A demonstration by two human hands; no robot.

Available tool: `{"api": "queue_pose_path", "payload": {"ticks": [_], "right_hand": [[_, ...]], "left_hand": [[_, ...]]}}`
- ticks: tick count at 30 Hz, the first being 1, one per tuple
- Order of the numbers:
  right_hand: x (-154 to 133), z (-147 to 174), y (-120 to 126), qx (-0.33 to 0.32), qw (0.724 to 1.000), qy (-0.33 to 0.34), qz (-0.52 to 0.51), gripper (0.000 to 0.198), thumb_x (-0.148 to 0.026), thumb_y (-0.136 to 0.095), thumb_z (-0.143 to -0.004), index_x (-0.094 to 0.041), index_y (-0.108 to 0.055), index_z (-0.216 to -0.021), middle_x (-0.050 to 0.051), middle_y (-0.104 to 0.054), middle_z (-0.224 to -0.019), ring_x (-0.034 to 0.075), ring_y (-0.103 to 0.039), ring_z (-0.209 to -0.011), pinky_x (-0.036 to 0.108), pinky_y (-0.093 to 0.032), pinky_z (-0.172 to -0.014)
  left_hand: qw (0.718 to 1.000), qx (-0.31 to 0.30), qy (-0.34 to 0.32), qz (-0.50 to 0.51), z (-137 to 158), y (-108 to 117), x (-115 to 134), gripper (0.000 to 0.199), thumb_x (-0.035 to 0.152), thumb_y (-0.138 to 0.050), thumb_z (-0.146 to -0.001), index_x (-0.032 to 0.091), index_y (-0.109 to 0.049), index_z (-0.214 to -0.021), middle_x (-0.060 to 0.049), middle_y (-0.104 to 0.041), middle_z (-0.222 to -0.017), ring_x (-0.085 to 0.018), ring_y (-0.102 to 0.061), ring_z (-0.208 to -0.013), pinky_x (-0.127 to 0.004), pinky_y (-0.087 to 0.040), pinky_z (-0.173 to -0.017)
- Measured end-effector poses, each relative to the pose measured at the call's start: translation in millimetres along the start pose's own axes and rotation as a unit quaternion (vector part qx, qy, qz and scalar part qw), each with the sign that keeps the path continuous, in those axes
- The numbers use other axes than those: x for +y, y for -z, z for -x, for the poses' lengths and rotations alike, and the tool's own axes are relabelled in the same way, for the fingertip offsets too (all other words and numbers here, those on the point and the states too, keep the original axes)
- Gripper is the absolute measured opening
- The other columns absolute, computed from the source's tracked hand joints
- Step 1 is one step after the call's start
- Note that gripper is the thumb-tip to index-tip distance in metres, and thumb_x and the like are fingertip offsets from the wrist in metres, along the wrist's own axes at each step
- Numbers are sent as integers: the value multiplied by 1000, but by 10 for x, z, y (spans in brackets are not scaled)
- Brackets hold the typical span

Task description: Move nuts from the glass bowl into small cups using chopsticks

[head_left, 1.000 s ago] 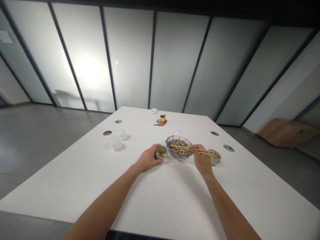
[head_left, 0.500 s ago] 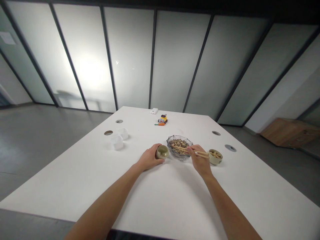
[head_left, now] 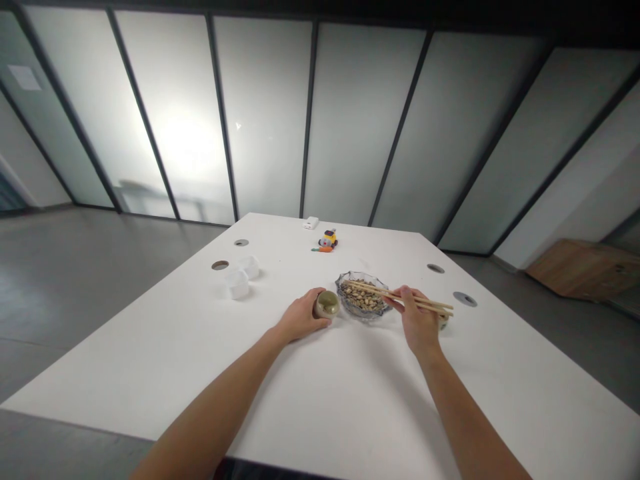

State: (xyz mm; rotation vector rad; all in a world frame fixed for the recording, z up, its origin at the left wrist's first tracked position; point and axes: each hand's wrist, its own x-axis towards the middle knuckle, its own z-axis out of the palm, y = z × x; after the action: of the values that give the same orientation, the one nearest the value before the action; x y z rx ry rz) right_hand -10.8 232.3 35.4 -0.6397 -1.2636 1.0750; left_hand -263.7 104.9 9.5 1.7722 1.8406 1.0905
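Note:
My left hand (head_left: 303, 316) is wrapped round a small greenish cup (head_left: 327, 304), which tilts toward me just left of a faceted glass bowl (head_left: 365, 315). Brownish seeds or nuts (head_left: 369, 298) in their shells fill the glass bowl. In my right hand (head_left: 419, 320) I grip a pair of wooden chopsticks (head_left: 430, 304); their tips reach left over the bowl's contents. Whether anything is pinched between the tips is too small to tell. Behind my right hand, a second small ceramic bowl (head_left: 443, 322) is mostly hidden.
Two clear plastic containers (head_left: 237, 284) stand on the left of the white table (head_left: 320, 400). Farther back are a yellow toy car (head_left: 329, 239), a toy carrot (head_left: 323, 250) and a white box-like object (head_left: 311, 223). Round holes (head_left: 220, 265) are set in the tabletop.
My right hand has moved right with the chopsticks, and now covers most of the second bowl. The chopsticks have lifted a little. My left hand stays on the cup.

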Motion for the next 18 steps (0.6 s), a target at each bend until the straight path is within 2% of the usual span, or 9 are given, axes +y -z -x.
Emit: {"api": "queue_pose_path", "payload": {"ticks": [5,9,11,13,16,18], "right_hand": [[-28,14,-40,-32,996,-48,-66,40,-61,-86,-76,-24,-71,-74,0,-68,-79,18,-69,-78,39,-69,-73],[-46,37,-48,-47,996,-56,-42,43,-65,-84,-77,-24,-71,-74,1,-69,-79,19,-69,-75,36,-67,-67],[-48,37,-26,-28,999,-27,11,45,-68,-78,-81,-24,-71,-77,2,-71,-80,19,-69,-73,38,-65,-68],[-47,35,4,-21,994,21,108,48,-72,-73,-84,-24,-71,-79,3,-72,-78,21,-69,-71,39,-63,-70],[-41,48,22,-43,964,101,240,51,-75,-66,-87,-26,-73,-77,5,-72,-77,23,-68,-73,38,-58,-71],[-31,69,8,-70,951,134,271,50,-73,-62,-91,-27,-74,-76,6,-72,-78,23,-67,-74,38,-56,-70]], "left_hand": [[1000,-2,-6,-3,4,11,14,72,33,-83,-75,29,-55,-142,-6,-73,-132,-30,-71,-115,-43,-54,-102],[1000,2,-9,3,7,11,23,73,32,-83,-75,29,-55,-142,-6,-72,-136,-30,-69,-119,-43,-54,-105],[1000,0,-4,7,6,6,19,73,32,-83,-75,29,-55,-142,-6,-72,-135,-30,-69,-119,-43,-53,-105],[1000,0,1,6,4,2,12,73,32,-83,-75,29,-55,-141,-6,-73,-134,-31,-70,-118,-44,-54,-105],[1000,1,-2,2,3,0,5,71,35,-83,-76,30,-55,-141,-5,-73,-133,-31,-70,-117,-43,-55,-103],[1000,0,-8,2,5,1,6,70,36,-82,-77,30,-55,-141,-5,-73,-134,-30,-70,-118,-43,-55,-102]]}}
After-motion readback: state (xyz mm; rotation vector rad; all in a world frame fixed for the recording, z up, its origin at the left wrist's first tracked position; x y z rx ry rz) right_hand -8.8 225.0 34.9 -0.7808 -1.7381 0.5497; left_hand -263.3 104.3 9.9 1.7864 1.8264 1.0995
